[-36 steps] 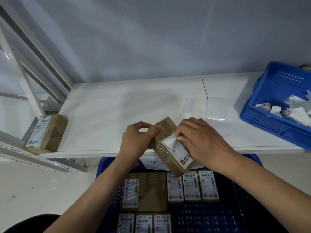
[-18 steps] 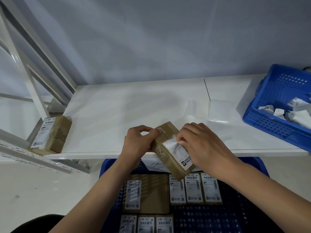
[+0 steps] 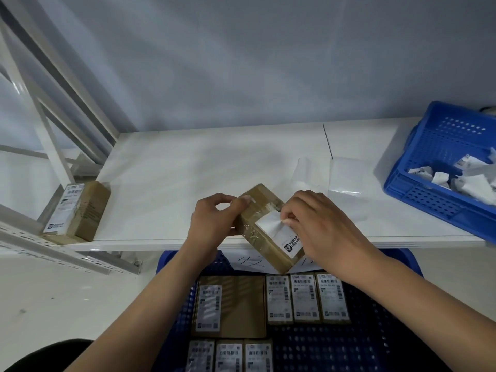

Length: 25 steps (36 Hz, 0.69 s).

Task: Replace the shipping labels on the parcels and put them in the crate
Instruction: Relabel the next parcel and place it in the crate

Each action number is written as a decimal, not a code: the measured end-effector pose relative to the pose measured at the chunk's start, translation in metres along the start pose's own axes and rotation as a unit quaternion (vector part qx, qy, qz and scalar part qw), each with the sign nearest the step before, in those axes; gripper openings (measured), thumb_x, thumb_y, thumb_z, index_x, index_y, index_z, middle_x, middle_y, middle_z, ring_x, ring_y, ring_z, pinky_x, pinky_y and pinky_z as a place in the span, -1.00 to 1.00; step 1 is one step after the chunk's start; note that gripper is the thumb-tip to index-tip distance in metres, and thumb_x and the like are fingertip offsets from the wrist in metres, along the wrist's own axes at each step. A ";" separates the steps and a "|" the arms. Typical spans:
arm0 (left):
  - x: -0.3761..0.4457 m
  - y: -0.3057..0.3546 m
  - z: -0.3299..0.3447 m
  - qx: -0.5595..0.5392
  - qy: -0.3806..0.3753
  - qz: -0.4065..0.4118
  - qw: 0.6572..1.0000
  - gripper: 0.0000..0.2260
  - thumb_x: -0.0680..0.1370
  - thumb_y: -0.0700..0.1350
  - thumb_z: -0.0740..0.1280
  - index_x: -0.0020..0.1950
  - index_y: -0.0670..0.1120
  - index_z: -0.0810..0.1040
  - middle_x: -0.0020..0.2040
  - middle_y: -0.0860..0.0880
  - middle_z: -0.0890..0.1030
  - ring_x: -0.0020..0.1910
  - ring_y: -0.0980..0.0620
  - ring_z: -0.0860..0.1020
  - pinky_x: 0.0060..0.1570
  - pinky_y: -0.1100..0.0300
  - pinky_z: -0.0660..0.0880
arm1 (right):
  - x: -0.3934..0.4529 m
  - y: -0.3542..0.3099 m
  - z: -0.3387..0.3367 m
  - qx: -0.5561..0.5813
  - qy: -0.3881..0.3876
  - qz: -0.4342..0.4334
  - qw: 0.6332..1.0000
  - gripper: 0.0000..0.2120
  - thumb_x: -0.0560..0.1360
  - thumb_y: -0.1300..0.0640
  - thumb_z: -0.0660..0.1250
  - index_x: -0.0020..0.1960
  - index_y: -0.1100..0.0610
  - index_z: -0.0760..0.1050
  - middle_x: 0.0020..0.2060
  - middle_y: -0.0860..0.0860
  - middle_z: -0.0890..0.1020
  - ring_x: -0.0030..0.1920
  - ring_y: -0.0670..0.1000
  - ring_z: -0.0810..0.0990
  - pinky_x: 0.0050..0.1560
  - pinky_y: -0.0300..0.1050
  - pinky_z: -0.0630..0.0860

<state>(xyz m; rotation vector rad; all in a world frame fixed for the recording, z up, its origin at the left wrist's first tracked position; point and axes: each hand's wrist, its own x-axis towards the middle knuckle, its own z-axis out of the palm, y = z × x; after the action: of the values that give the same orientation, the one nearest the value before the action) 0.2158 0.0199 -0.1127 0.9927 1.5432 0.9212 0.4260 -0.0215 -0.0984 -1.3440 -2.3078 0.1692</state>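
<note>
Now left hand (image 3: 212,224) grips the parcel (image 3: 264,229) at counter (image 3: 188,170) front edge; right hand (image 3: 316,226) pinches the label (image 3: 279,230) corner. Peel slow & low, w/ parcel held firm, so it shouldn't tear.

1. Back wall (image 3: 241,63): plain grey-blue, no windows in view.
2. White desk (image 3: 188,170) w/ a thin seam right of centre, pushed vs. the wall.
3. White metal rack frame (image 3: 40,98) at left, slanted struts, perforated rail low down.
4. Floor (image 3: 53,296): pale, a few small marks.
5. Light: soft, even, faint shadows on desk top.
</note>
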 end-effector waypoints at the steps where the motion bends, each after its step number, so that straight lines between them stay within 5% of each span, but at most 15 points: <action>1: 0.000 0.001 -0.001 -0.002 0.000 0.007 1.000 -0.75 0.48 0.03 0.54 -0.04 -0.15 0.68 -0.14 -0.15 0.72 -0.23 -0.10 0.68 -0.16 -0.05 0.70 | 0.000 0.001 0.000 0.012 0.000 0.002 1.000 -0.87 0.55 0.31 0.37 -0.05 0.10 0.49 -0.11 -0.05 0.52 -0.10 -0.05 0.43 -0.05 -0.21 0.33; 4: 0.000 0.002 -0.003 -0.006 -0.006 0.017 1.000 -0.75 0.49 0.05 0.54 -0.02 -0.13 0.69 -0.19 -0.12 0.72 -0.27 -0.07 0.66 -0.14 -0.06 0.70 | 0.000 0.003 -0.004 0.047 -0.006 0.005 0.999 -0.96 0.60 0.19 0.30 0.01 0.11 0.53 -0.07 -0.07 0.53 -0.04 -0.07 0.46 0.00 -0.23 0.33; 14: 0.000 -0.001 -0.004 0.003 0.016 0.024 1.000 -0.74 0.51 0.09 0.50 0.09 -0.02 0.61 -0.10 -0.11 0.74 -0.15 -0.01 0.72 -0.07 -0.02 0.70 | 0.000 0.008 -0.003 0.066 -0.006 0.039 0.997 -0.75 0.58 0.05 0.32 0.21 0.12 0.56 0.05 -0.08 0.54 0.03 -0.18 0.44 0.04 -0.48 0.34; 19: -0.007 0.004 -0.003 -0.027 -0.033 0.003 0.999 -0.41 0.28 0.15 0.62 0.22 -0.02 0.56 0.01 -0.18 0.70 -0.07 -0.06 0.73 -0.03 -0.03 0.69 | 0.002 0.014 -0.004 0.122 0.042 0.121 0.984 -0.80 0.58 0.07 0.36 0.19 0.07 0.57 0.04 -0.13 0.51 -0.03 -0.19 0.46 0.01 -0.32 0.39; 25: -0.011 0.007 0.002 -0.020 -0.080 0.000 0.997 -0.42 0.31 -0.17 0.67 0.27 0.02 0.56 0.07 -0.18 0.64 -0.12 0.01 0.72 -0.06 0.05 0.69 | 0.003 0.015 -0.005 0.151 -0.044 0.145 0.977 -0.74 0.56 0.09 0.40 0.25 -0.06 0.58 0.14 -0.13 0.48 0.12 -0.16 0.48 0.14 -0.35 0.41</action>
<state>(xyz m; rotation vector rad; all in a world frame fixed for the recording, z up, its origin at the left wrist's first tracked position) 0.2205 0.0122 -0.1022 1.0129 1.3847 0.8486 0.4390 -0.0118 -0.0978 -1.5272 -2.0375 0.6577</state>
